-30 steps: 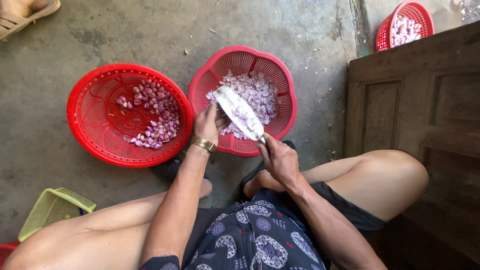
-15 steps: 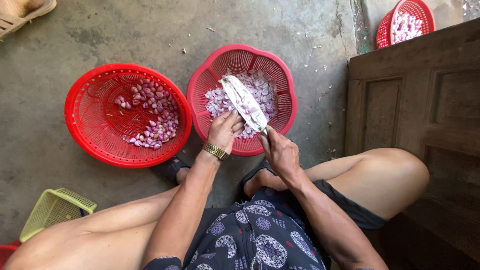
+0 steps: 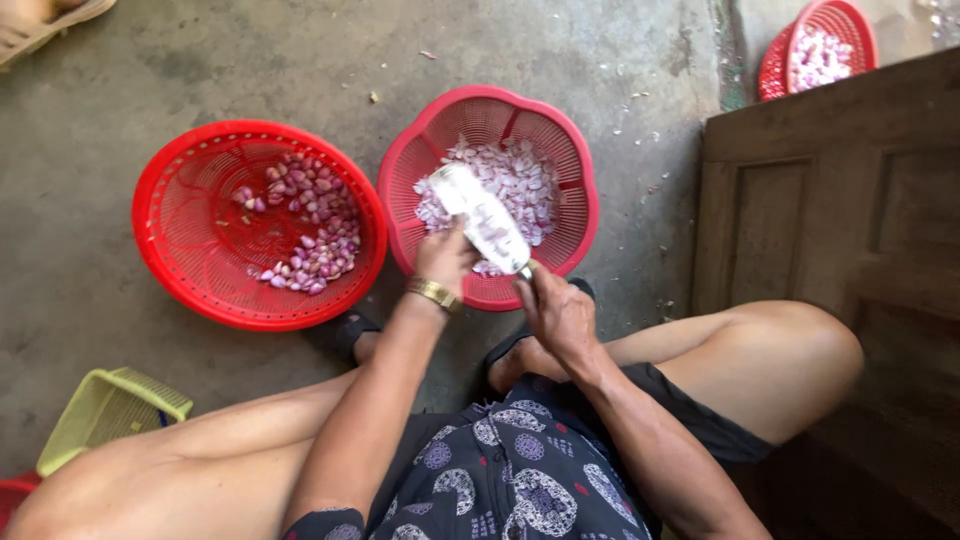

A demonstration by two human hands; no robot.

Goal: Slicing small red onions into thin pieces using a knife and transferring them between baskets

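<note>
My right hand (image 3: 558,312) grips the handle of a broad-bladed knife (image 3: 487,222). The blade points up and left over the pink-red basket (image 3: 584,196), which holds pale purple shallot pieces and skins (image 3: 520,180). My left hand (image 3: 445,257), with a gold bracelet on its wrist, sits just under the blade. Its fingers are closed on a small shallot that the blade mostly hides. To the left, a bright red basket (image 3: 165,205) holds several purple shallots (image 3: 312,235).
The baskets stand on a grey concrete floor (image 3: 560,60) with bits of skin scattered on it. A dark wooden door panel (image 3: 840,200) stands at the right, with a third red basket (image 3: 775,60) behind it. A yellow-green basket (image 3: 105,410) lies at the lower left and a sandal (image 3: 50,20) at the top left.
My left hand has slid from the blade's left side to under it, nearer the handle. The knife rose over the basket, then came back down a little.
</note>
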